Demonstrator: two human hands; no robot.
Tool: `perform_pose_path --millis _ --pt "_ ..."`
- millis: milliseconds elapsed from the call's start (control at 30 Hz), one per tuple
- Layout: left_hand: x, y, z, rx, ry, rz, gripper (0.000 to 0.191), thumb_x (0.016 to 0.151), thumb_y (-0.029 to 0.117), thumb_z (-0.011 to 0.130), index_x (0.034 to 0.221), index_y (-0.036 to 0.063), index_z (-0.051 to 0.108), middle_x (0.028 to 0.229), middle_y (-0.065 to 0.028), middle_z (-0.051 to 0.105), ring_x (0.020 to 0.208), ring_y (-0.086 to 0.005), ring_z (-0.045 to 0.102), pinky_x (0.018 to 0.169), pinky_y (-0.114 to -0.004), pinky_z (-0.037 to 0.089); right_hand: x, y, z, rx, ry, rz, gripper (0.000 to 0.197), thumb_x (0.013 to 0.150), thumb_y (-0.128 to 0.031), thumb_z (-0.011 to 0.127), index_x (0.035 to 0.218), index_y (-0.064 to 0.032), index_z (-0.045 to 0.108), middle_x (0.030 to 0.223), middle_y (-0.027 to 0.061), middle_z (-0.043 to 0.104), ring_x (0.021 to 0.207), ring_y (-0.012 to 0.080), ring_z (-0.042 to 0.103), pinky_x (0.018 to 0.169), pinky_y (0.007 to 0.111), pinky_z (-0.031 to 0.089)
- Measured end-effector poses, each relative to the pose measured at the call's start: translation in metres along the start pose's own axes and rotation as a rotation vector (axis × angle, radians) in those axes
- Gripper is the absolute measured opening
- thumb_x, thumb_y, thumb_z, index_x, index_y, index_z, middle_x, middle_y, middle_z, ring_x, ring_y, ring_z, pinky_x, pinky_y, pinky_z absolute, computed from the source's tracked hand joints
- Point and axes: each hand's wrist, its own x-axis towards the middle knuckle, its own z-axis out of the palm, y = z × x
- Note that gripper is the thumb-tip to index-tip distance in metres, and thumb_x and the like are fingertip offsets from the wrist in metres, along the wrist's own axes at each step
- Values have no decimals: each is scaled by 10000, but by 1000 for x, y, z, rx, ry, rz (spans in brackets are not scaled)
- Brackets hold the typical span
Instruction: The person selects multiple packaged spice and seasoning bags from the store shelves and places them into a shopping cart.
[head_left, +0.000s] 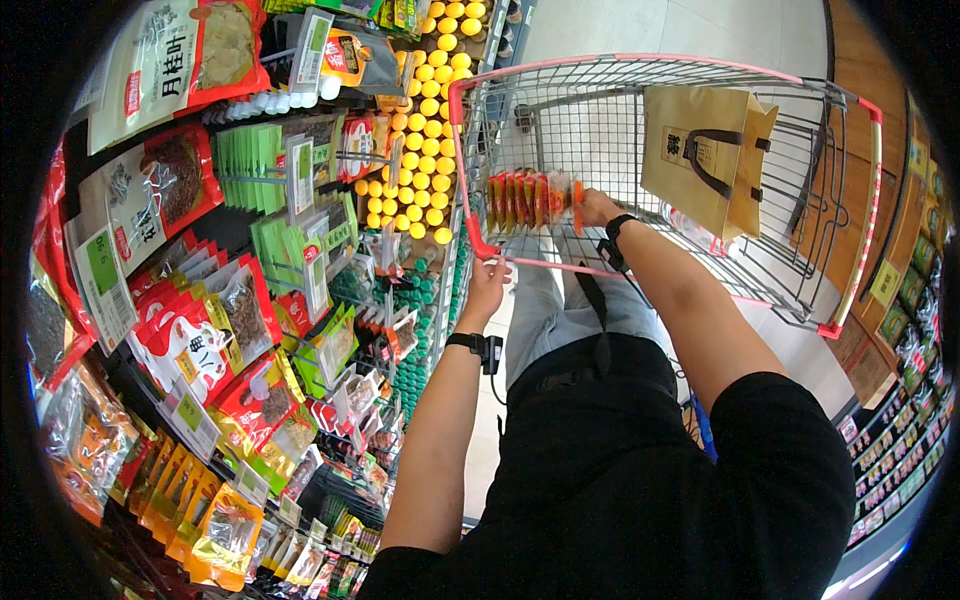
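Observation:
My right hand (596, 208) reaches over the near side of a wire shopping cart (600, 61) and grips one end of a row of red and orange packets (525, 199). The packets stand side by side at the left end of the cart. My left hand (489, 281) is at the cart's near left corner, its fingertips by the pink rim; whether they touch it cannot be told. It holds nothing that shows. A brown paper bag (690, 161) with dark handles stands in the right part of the cart.
Shelf racks on the left hold hanging spice packets (202, 337) and price tags (105, 277). Beyond them stand yellow-capped bottles (424, 142) and green-capped bottles (416, 315). More shelves with packaged goods (911, 307) line the right side.

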Motion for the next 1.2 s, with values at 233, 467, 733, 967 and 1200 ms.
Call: perform_pose_path --millis 233,467,733,967,1200 --pt "4 -2 -4 -4 19 3 331 984 296 526 1211 92 395 1008 -115 669 866 -195 652 735 -337 492 -12 -19 -21 294 -64 127 272 851 -247 604 998 -27 665 757 96 682 666 193 647 611 327 535" --pt "-9 12 -11 -38 -21 -65 325 975 243 534 1245 92 435 1046 -96 658 892 -196 647 756 -338 494 -32 -26 -37 609 -256 184 207 823 -161 566 890 13 654 778 119 666 657 198 655 568 317 541" --pt "-18 37 -12 -478 -125 -156 265 967 147 513 1219 65 502 1154 -88 617 1097 -241 607 852 -353 471 -24 2 -48 585 -282 187 318 840 -27 605 1153 28 618 913 151 671 695 194 645 521 294 513" --pt "-13 43 -45 -498 -191 -215 237 964 124 496 1190 63 529 1217 -79 589 1150 -236 567 919 -365 438 -24 -9 -61 727 -265 153 249 889 -85 560 1097 41 617 882 147 667 621 191 597 489 286 488" --pt "0 103 -38 -347 -317 -150 333 956 98 472 1288 106 450 1342 -59 509 1133 -220 558 886 -357 425 -48 9 -86 869 -308 90 206 874 -144 561 1015 -21 645 924 106 677 692 215 649 559 328 557"
